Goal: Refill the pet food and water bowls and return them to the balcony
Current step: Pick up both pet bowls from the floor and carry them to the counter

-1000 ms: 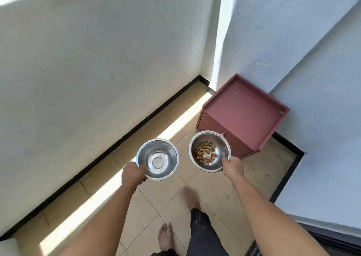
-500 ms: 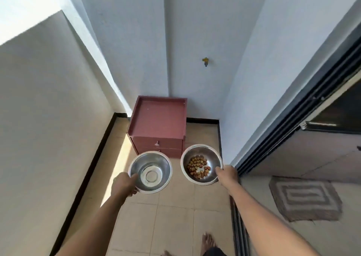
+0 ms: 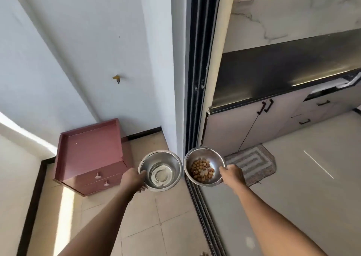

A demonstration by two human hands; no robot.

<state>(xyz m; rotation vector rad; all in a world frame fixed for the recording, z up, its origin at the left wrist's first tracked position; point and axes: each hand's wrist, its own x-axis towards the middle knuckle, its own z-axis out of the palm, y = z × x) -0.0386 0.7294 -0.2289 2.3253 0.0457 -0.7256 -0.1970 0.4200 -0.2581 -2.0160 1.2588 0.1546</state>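
Note:
Two steel bowls are held side by side at chest height over the balcony floor. My left hand (image 3: pixel 134 179) grips the near rim of the water bowl (image 3: pixel 162 164), which has a little clear water at the bottom. My right hand (image 3: pixel 232 174) grips the right rim of the food bowl (image 3: pixel 203 158), which holds several brown kibble pieces (image 3: pixel 202 169). The food bowl hangs over the sliding door track.
A low red cabinet (image 3: pixel 91 154) with two drawers stands in the balcony corner at left. A yellow tap (image 3: pixel 117 78) sticks out of the wall. The black sliding door frame (image 3: pixel 197 70) divides balcony from kitchen, where a mat (image 3: pixel 252 163) and a dark counter (image 3: pixel 283 76) lie.
My view has swung to the right, from the balcony wall and cabinet toward the door and kitchen. Both hands keep hold of their bowls in the same places.

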